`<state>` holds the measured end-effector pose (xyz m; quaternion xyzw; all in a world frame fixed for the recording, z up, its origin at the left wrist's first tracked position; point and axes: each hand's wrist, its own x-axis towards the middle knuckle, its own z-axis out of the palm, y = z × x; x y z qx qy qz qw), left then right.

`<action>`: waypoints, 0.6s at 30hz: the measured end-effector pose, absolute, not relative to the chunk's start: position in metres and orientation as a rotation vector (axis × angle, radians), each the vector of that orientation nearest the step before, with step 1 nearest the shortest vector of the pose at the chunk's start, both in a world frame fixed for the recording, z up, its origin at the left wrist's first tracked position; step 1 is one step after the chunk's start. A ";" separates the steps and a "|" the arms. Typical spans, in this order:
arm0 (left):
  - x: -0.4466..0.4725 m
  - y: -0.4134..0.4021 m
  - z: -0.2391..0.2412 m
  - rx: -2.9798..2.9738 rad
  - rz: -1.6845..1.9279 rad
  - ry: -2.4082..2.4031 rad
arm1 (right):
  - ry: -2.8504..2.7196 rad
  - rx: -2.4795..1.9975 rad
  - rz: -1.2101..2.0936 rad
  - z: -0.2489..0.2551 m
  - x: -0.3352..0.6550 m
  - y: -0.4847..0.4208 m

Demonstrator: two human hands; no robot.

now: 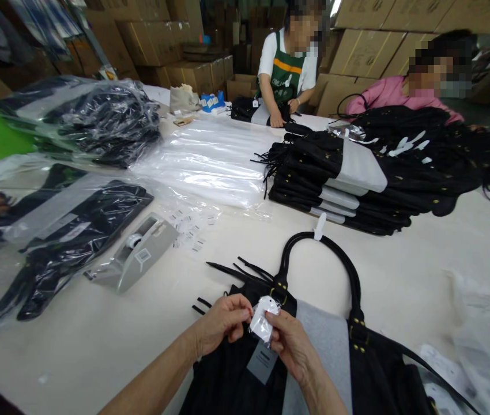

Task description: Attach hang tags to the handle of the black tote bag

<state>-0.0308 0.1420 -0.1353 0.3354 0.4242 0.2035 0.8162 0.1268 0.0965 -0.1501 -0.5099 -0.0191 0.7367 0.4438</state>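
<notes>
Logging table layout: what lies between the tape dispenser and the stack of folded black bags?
Head view: small loose labels lie scattered between tape dispenser and stacked bags.

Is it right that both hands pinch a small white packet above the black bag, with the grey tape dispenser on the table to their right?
Not quite. In the head view the left hand and right hand do pinch the small white packet above the black bag, but the grey tape dispenser is to their left.

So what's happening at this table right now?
A person's left hand and right hand pinch a small white packet over a black handbag lying on the table, beside its grey tag. A tape dispenser sits to the left. Across the table, two other people work by a stack of black bags.
</notes>
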 end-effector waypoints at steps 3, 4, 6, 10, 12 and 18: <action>-0.032 0.129 -0.134 0.759 0.413 0.917 | -0.042 -1.297 1.761 -0.150 0.126 0.097; -0.031 0.124 -0.134 0.784 0.404 0.928 | -0.040 -1.309 1.732 -0.151 0.125 0.098; -0.029 0.115 -0.133 0.833 0.387 0.949 | -0.041 -1.326 1.677 -0.153 0.121 0.099; -0.019 0.097 -0.130 0.943 0.347 0.989 | -0.027 -1.353 1.590 -0.157 0.110 0.100; -0.015 0.090 -0.130 0.993 0.388 1.023 | -0.017 -1.361 1.578 -0.157 0.106 0.099; -0.010 0.088 -0.131 1.009 0.539 1.123 | -0.069 -1.329 1.689 -0.153 0.104 0.092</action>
